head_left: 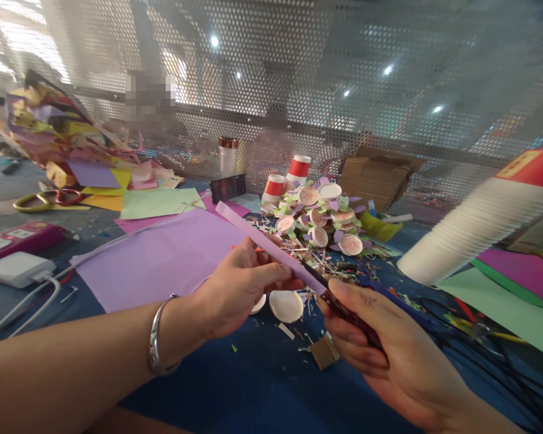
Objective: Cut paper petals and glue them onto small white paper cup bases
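Note:
My left hand (248, 283), with a silver bangle at its wrist, pinches a narrow strip of purple paper (248, 232) slanting across the middle of the view. My right hand (375, 349) is wrapped round a slim dark tool (350, 316). The tool's front end lies along the strip's lower end; its exact kind is partly hidden by my fingers. Below the hands, a round white paper disc (286, 306) and a small piece of corrugated cardboard (324, 352) lie on the blue table (235, 392). A large purple paper sheet (163, 253) lies left of my left hand.
A heap of paper-cup pieces (319, 217) stands among paper scraps behind my hands. A long stack of paper cups (479, 223) leans at right, above black cables (489, 367). At left are scissors (49, 200), a white charger (18, 269) and its cord. A phone (227, 188) stands behind.

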